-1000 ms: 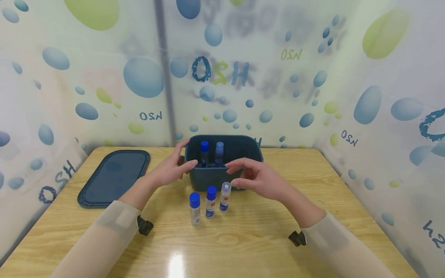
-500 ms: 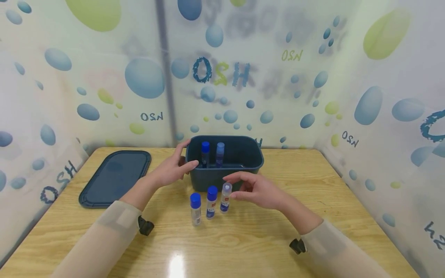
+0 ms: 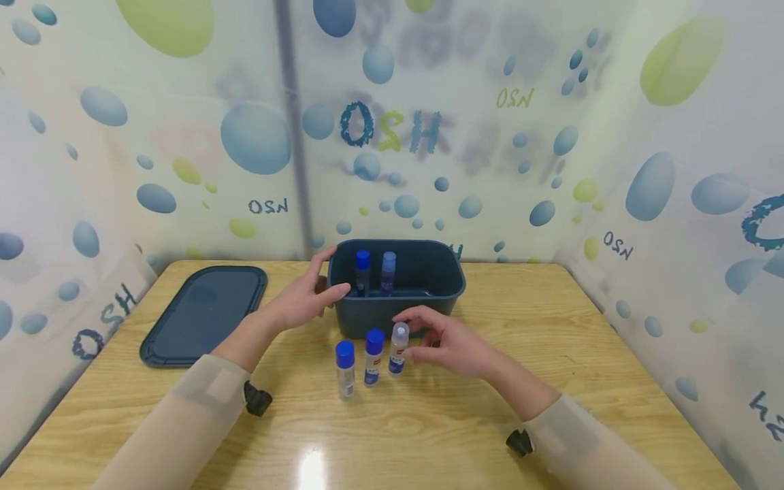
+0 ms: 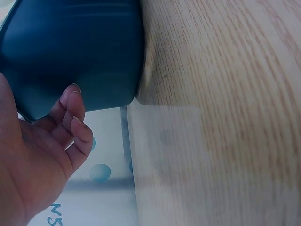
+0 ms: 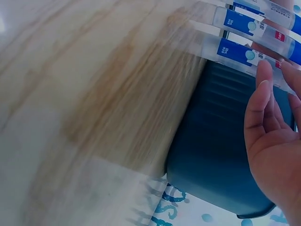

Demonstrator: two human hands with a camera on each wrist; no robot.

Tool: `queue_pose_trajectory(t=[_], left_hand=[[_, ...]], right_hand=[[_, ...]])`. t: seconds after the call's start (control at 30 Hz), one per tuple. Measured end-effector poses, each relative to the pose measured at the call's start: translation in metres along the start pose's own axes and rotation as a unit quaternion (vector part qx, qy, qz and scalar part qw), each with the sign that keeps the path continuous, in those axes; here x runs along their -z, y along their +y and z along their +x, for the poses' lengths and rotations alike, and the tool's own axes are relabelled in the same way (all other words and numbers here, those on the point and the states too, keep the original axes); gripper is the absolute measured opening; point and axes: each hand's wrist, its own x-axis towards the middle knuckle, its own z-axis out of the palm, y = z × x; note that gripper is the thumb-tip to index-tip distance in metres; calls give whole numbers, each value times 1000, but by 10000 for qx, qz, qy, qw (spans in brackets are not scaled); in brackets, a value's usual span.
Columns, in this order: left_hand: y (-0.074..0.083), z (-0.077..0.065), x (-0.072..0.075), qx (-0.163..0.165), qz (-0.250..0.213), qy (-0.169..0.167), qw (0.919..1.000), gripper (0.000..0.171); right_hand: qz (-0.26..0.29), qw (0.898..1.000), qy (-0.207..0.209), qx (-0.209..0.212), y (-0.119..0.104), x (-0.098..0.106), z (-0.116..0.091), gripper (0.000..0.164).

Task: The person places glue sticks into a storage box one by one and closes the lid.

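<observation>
left hand (image 3: 297,299) spreads wide on the left end of the bin (image 3: 367,315). right hand (image 3: 450,346) curls narrowly about the clear-capped bottle (image 3: 397,346) on the bin's near side; whether it grips cannot be told. red-and-blue label (image 5: 235,51) print blurs. wall (image 3: 422,82) shows mirrored "h2o".

On the table (image 3: 490,435) we see the bin (image 3: 367,317) at the far middle, two bottles (image 3: 363,275) in its left half. The lid (image 3: 202,316) lies to its left. Before it, nearer us, the left bottle (image 3: 346,373), middle bottle (image 3: 373,361) and right bottle (image 3: 397,361) form a row slanting from near left to far right. Behind everything we have the wall (image 3: 478,156).
</observation>
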Motion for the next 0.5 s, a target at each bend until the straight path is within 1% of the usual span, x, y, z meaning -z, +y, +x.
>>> queue_pose_trajectory(t=[0.13,0.27,0.5], left_hand=[[0,0,0,-20,-2,2,10000,95],[0,0,0,-31,-23,3,10000,95],[-1,0,1,-72,-42,9,10000,95]], right_hand=[[291,9996,-45,19,2,-3,0,51],[326,9994,-76,-8,2,-4,-1,49],[313,9995,-9,33,2,-5,0,43]])
